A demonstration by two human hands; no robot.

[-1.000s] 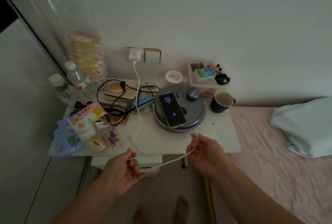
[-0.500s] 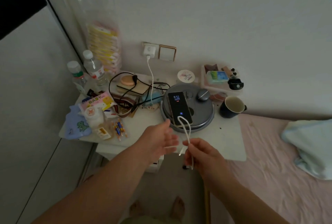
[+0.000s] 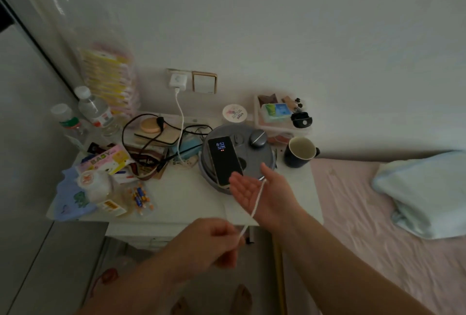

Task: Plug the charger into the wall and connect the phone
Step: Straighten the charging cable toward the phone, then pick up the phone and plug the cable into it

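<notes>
The white charger sits plugged into the wall socket. Its white cable drops onto the cluttered table, and a taut stretch of the cable runs between my hands. My left hand pinches this stretch below the table's front edge. My right hand is palm-up with fingers spread, the cable passing over it by the thumb. The phone lies screen-up and lit on a round grey device, just beyond my right fingertips. The cable's plug end is hidden.
The white table carries water bottles, baby packets, tangled black cords, a dark mug and a small tray. A pink bed with a folded blue blanket lies to the right.
My left hand has pulled back and down with the cable. My right hand has opened and moved up toward the phone's near end. The looped cable now stretches straight between my hands.
</notes>
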